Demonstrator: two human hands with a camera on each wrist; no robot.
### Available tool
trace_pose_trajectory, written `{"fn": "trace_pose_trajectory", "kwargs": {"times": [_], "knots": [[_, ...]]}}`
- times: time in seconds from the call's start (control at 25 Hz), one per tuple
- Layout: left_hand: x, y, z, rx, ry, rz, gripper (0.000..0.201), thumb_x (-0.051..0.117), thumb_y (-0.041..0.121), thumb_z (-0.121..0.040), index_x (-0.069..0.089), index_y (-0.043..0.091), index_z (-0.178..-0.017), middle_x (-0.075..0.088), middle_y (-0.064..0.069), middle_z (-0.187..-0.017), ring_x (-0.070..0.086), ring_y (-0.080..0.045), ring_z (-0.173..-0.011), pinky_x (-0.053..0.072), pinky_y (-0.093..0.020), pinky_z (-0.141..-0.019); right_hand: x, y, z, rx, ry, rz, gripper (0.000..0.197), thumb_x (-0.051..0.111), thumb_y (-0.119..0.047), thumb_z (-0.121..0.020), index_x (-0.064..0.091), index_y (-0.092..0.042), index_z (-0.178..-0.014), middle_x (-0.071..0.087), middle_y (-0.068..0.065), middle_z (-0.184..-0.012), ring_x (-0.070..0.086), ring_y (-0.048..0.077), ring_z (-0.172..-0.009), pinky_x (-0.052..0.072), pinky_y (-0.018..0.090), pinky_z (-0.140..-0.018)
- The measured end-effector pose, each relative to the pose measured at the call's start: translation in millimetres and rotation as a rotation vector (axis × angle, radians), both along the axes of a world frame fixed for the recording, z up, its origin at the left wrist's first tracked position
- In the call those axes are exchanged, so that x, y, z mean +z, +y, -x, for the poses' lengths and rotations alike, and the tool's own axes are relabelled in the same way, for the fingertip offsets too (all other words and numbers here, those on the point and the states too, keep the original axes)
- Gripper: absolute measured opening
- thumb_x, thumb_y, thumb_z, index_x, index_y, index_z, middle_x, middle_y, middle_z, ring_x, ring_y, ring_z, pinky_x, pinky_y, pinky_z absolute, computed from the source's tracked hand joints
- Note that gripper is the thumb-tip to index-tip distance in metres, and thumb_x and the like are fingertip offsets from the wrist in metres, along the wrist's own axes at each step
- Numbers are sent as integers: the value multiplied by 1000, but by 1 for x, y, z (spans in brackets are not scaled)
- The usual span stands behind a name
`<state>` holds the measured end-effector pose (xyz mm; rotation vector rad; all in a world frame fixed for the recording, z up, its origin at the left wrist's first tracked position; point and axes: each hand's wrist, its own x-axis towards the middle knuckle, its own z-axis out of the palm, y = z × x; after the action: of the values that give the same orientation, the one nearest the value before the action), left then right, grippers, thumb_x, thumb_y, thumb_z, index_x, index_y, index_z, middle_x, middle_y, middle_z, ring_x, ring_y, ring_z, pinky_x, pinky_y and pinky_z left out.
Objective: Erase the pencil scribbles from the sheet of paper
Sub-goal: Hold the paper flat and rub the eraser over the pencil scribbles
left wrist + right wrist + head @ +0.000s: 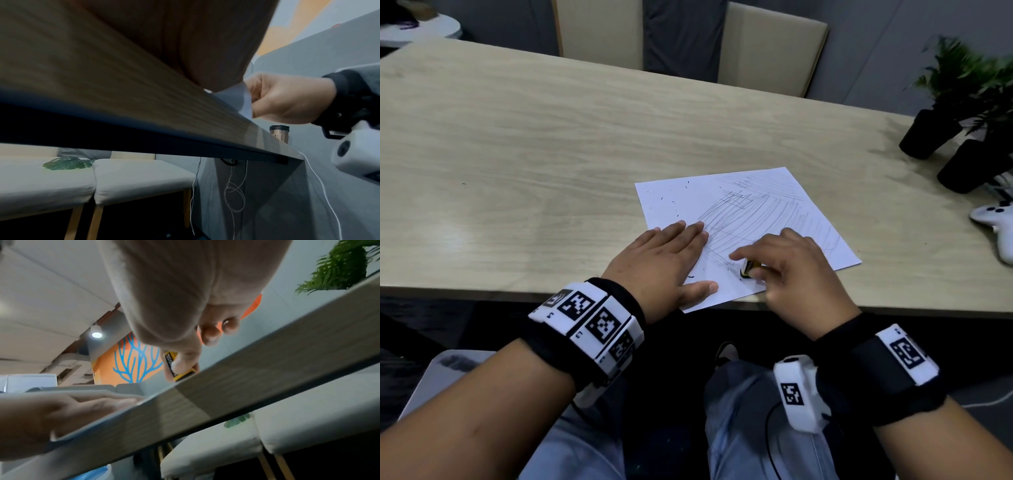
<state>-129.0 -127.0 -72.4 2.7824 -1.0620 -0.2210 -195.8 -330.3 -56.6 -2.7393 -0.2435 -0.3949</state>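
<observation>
A white sheet of paper (674, 205) lies near the table's front edge, its near corner hanging over the edge. Grey pencil scribbles (756, 212) cover its right half. My left hand (667, 260) lies flat on the sheet's near left part, fingers straight, thumb spread. My right hand (787, 263) pinches an eraser (747, 268) in a yellow and black sleeve, its white tip down on the paper at the scribbles' near edge. The right wrist view shows the eraser (174, 368) between thumb and fingers, and my left hand (82, 405) flat on the paper (102, 420).
The wooden table (517, 154) stretches left and back. Two black potted plants (941, 126) stand at the right, with a white game controller (996, 219) nearer. Two beige chair backs (770, 48) are behind the table. Dark eraser crumbs (671, 202) dot the sheet.
</observation>
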Motion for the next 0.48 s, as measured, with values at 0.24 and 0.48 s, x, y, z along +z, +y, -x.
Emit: {"fn": "trace_pose_trajectory", "kwargs": {"times": [0.24,0.48], "knots": [[-1,1,0,-6,-5,5,79,27,66,-94,-3,28,-156,-12,14,-163,-11,-7,-149,-6,-28,-118,8,-24,-2,-127,74,54,35,69,-3,-75,73,-31,-95,68,-13,-80,44,13,-78,34,33,-73],[0,0,0,-4,0,7,79,28,66,-94,-3,28,-157,-13,14,-163,-11,-7,-149,-6,-28,-118,2,16,4,-9,39,6,33,57,-20,-80,70,-14,-110,63,1,-80,59,24,-82,48,34,-75]]}}
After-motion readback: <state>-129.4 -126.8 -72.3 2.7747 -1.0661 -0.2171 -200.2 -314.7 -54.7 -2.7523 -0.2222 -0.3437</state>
